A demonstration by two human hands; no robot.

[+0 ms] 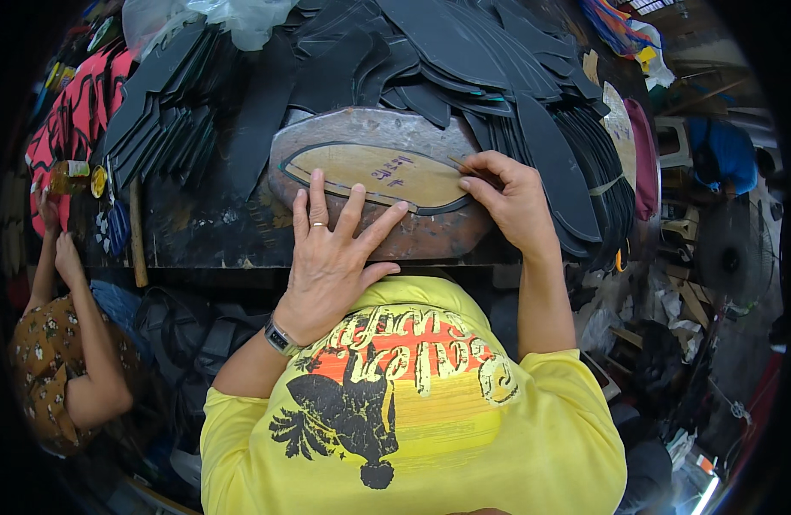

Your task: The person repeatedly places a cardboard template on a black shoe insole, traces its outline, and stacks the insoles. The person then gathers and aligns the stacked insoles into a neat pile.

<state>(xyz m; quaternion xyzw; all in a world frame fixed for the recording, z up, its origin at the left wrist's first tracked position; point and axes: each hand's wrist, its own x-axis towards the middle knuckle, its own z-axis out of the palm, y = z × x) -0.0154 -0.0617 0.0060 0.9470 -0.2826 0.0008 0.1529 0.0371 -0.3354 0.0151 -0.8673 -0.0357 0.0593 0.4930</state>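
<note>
At the far left, a second person in a brown flowered top [44, 360] sits beside the workbench [207, 232], arms raised toward a small bottle [69, 178]. A wooden-handled tool [137, 240] hangs over the bench's front edge. Fanned stacks of black sole blanks [164, 112] occupy the left rear of the bench.

At centre, an oval cutting block [378, 146] lies on the bench. A black sheet piece [438, 206] lies on the block, and a tan sole-shaped cardboard template [387, 174] lies on top of it, with only a thin black margin showing around it.

The left hand [331, 257] rests open, fingers spread, with fingertips pressing on the template's near edge; it wears a ring and a wristwatch [280, 337].

The right hand [511, 197] is closed in a pinch at the template's right end; it appears to hold a thin tool there, but the tool itself cannot be identified.

More black sole blanks [576, 172] are stacked at the right. A yellow printed shirt [413, 412] fills the lower centre
</note>
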